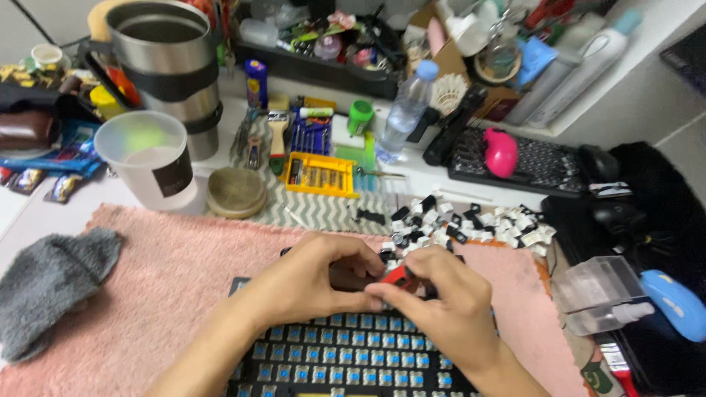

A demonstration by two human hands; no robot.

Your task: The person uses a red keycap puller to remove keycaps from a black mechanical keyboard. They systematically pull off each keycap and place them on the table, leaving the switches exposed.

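Both hands, the left hand [312, 283] and right hand [448, 305], held in a narrow grip a small red plastic puller [395, 276], seemingly light and stiff, over the black keyboard with bare blue switches [346, 360].

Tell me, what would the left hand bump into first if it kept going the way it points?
Probably the right hand: the left hand points right, and their fingertips already meet around a small red tool.
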